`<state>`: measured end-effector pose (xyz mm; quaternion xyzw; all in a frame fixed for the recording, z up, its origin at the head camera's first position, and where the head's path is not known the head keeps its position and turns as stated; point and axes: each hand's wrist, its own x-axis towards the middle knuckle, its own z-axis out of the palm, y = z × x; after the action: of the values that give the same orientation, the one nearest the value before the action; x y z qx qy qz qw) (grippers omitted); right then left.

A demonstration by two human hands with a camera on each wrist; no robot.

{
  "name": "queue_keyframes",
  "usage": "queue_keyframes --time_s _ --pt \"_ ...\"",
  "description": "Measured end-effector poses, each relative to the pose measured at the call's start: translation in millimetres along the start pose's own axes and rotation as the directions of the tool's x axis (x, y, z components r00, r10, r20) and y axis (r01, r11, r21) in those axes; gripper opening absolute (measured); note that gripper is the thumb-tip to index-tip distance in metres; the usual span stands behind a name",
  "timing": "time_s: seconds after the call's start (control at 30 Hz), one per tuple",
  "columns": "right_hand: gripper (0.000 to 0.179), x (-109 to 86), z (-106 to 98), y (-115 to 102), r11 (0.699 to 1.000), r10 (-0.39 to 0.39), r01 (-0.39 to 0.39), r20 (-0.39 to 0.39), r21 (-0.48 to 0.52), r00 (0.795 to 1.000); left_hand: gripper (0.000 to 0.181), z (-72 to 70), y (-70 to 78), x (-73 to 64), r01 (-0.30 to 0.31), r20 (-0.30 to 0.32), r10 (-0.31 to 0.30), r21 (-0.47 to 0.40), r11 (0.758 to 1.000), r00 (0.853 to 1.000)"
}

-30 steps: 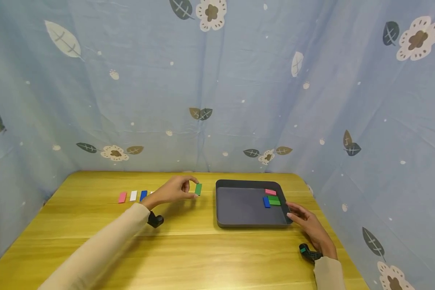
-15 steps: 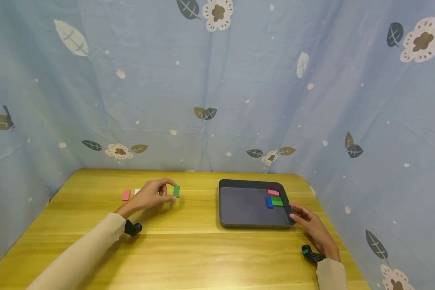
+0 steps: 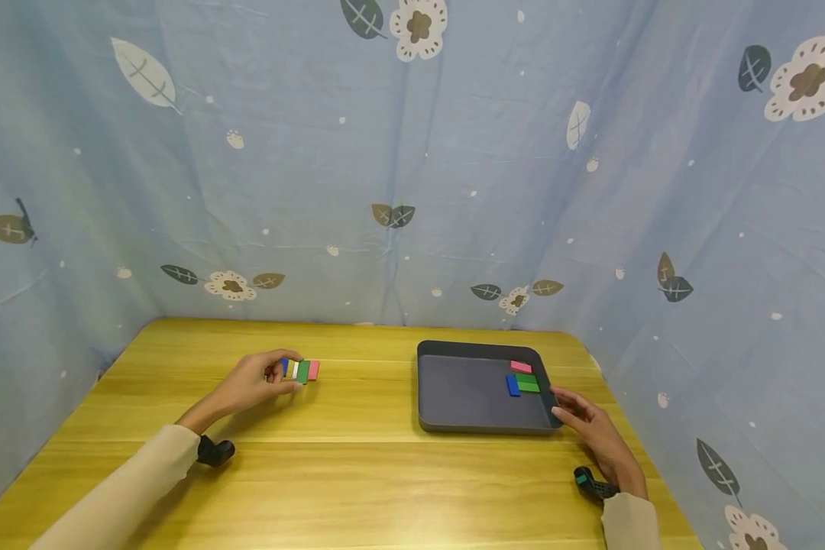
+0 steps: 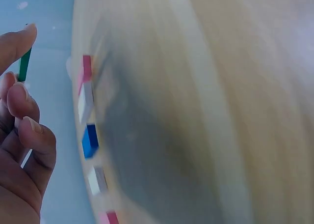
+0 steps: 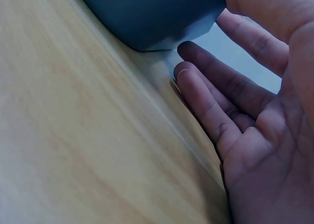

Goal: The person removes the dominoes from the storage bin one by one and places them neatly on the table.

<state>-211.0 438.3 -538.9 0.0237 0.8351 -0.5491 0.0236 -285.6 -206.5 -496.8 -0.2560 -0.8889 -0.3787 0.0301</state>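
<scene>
My left hand (image 3: 250, 382) pinches a small green block (image 3: 303, 372) between thumb and fingertips, above the left part of the table. In the left wrist view the green block (image 4: 24, 64) appears edge-on, apart from a row of blocks on the tabletop. That row holds a pink block (image 4: 86, 68), a blue block (image 4: 90, 141), a white block (image 4: 97, 180) and others; my left hand partly hides it in the head view. My right hand (image 3: 598, 435) touches the right side of a dark grey tray (image 3: 467, 428), its fingers loosely extended in the right wrist view.
Inside the tray's right side lie a pink block (image 3: 520, 367), a blue block (image 3: 513, 386) and green blocks (image 3: 528, 383) side by side. A blue patterned curtain (image 3: 316, 153) hangs behind and beside the wooden table (image 3: 357, 489).
My left hand has moved left with the green block, from near the tray to over the row of blocks. The right hand stays at the tray's edge. The head view has shifted slightly.
</scene>
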Motion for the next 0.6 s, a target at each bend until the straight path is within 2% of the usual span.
queue_keyframes --time_s 0.17,0.3,0.6 --pt "0.063 -0.5 -1 1 1.000 0.000 0.000 0.001 -0.003 1.000 0.047 -6.0 -8.5 -13.8 0.038 0.005 -0.038 -0.012 0.999 0.999" --pt "0.064 -0.3 -1 1 1.000 0.005 -0.005 0.004 0.000 1.000 0.051 -11.4 -14.2 -25.0 0.045 -0.005 -0.045 -0.006 0.999 0.999" --pt "0.065 0.0 0 0 1.000 0.010 -0.010 0.007 0.000 1.000 0.044 -21.7 -28.5 -46.5 0.081 -0.024 -0.080 0.017 0.997 0.996"
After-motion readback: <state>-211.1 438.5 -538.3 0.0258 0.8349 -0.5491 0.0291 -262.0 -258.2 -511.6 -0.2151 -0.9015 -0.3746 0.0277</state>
